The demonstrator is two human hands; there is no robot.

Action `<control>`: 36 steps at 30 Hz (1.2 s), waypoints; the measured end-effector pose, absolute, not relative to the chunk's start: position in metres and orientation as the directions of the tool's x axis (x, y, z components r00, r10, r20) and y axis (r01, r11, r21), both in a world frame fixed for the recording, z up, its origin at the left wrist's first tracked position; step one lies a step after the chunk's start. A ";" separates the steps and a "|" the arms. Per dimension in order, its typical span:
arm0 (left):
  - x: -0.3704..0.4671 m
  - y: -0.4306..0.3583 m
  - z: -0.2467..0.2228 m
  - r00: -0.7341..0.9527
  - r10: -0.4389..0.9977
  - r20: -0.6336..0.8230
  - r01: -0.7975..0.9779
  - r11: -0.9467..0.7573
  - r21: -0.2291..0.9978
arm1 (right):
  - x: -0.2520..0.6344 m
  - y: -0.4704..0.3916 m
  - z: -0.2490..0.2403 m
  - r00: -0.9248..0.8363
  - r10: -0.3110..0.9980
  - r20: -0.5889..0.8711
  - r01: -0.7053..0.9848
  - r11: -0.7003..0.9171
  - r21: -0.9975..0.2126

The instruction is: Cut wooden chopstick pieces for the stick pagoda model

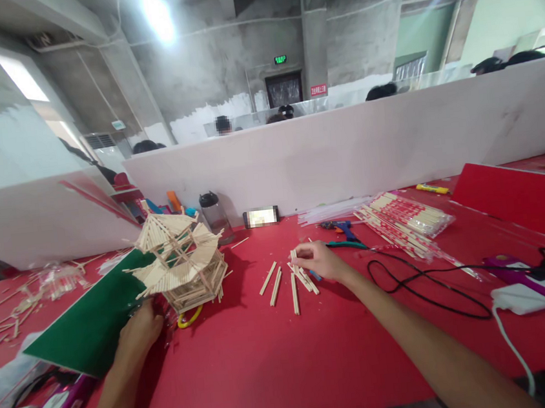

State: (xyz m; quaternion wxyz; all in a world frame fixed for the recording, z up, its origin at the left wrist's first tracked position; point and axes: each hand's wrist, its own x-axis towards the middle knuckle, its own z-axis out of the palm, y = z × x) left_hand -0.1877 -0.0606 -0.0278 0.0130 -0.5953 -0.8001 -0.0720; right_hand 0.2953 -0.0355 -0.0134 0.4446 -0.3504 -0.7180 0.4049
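My right hand (321, 260) pinches short pieces of wooden chopstick (294, 258) between thumb and fingertips, just above the table. Below it lie more cut chopstick pieces (295, 294), several of them fanned out on the red surface. To the left stands a pagoda model (186, 265) built of pale sticks, with two tiers of roof. My left hand (142, 327) is low beside the model's base, next to a green board (90, 320). Its fingers look curled, and what they hold is hidden. A yellow ring (190, 318) shows under the model.
Behind my right hand lie a blue glue gun (340, 228), green-handled pliers (347, 245) and bagged chopsticks (401, 220). A black cable (421, 276) loops towards a purple power strip (533, 277). A bottle (216, 219) and a phone (261, 217) stand before the white partition (345, 154).
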 end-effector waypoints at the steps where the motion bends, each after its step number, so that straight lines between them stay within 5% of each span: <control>1: -0.187 -0.061 -0.027 -0.305 0.948 0.092 0.951 0.297 0.091 | 0.295 -0.035 -0.013 -0.361 0.863 0.354 0.143 0.426 -0.893; 36: -0.172 -0.078 -0.018 -0.336 0.941 0.040 0.942 0.336 0.015 | 0.296 -0.035 -0.014 -0.369 0.857 0.360 0.154 0.439 -0.885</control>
